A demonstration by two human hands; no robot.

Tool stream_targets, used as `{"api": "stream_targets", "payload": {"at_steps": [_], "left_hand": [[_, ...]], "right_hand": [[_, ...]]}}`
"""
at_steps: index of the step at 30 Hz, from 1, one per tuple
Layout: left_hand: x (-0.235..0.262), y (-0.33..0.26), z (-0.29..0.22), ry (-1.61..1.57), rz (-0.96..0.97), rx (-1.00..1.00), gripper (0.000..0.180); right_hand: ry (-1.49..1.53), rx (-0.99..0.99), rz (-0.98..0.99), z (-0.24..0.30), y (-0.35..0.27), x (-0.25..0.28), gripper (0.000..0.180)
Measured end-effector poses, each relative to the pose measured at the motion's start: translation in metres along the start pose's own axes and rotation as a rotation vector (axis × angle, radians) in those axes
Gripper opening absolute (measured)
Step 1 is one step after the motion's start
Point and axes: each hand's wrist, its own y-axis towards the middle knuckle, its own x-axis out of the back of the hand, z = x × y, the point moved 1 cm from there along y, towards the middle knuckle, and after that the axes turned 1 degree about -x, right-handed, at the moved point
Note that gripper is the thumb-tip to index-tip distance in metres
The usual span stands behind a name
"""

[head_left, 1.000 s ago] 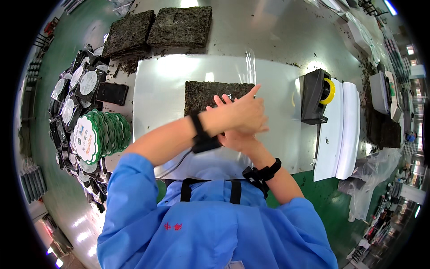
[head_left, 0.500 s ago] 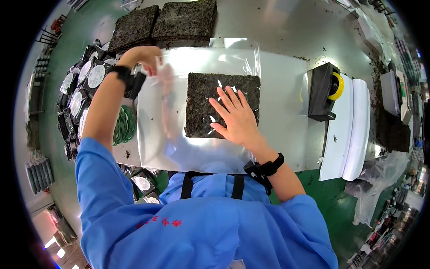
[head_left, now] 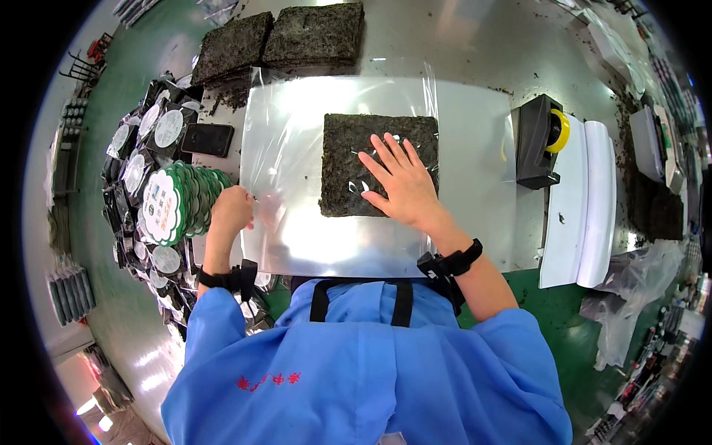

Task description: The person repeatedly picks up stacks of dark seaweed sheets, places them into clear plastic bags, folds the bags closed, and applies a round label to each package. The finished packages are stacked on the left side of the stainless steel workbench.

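Observation:
A square stack of dark nori sheets (head_left: 343,165) lies on a pale board under a sheet of clear plastic film (head_left: 285,174) full of glossy reflections. My right hand (head_left: 404,185) rests flat on the film over the stack's right half, fingers spread. At the film's left edge, my left hand (head_left: 233,209) is closed, its curled fingertips pinching the edge; the fingertips are partly hidden. Just left of that hand stands a row of green-and-white scalloped cards (head_left: 185,200).
Two taller nori stacks (head_left: 311,35) sit at the back left. Black packets with round white labels (head_left: 133,174) are heaped at far left, beside a black phone (head_left: 208,139). On the right are a black tape dispenser (head_left: 535,141) with yellow tape and a white roll (head_left: 598,200).
My left hand has come down from the film's upper left corner toward its lower left edge, uncovering the phone. The right hand stays pressed on the nori stack.

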Motion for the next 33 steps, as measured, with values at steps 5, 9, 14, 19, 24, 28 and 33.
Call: {"api": "stream_targets", "payload": {"at_steps": [5, 9, 14, 19, 24, 28, 33], "left_hand": [[0.024, -0.03, -0.08, -0.264, -0.04, -0.825, 0.026], [-0.034, -0.02, -0.129, -0.906, 0.367, -0.848, 0.021], [-0.091, -0.006, -0.154, -0.538, -0.013, -1.028, 0.02], [-0.09, -0.01, -0.161, -0.343, -0.072, -1.006, 0.021], [-0.09, -0.011, -0.166, -0.252, -0.125, -0.985, 0.019], [-0.094, -0.015, -0.17, -0.162, -0.212, -0.959, 0.026], [-0.09, -0.016, -0.175, -0.191, -0.164, -0.983, 0.035]], "right_hand": [[-0.024, -0.001, 0.021, -0.002, -0.002, -0.004, 0.064], [0.033, -0.005, 0.021, 0.002, 0.0, -0.002, 0.078], [0.321, -0.192, -0.084, -0.003, 0.002, -0.002, 0.105], [0.267, 0.008, -0.146, -0.005, -0.025, 0.029, 0.093], [0.041, 0.135, -0.095, -0.001, -0.116, 0.047, 0.026], [-0.086, -0.433, -0.469, -0.075, -0.154, 0.122, 0.008], [0.425, -1.24, -0.374, -0.184, -0.17, 0.182, 0.024]]}}
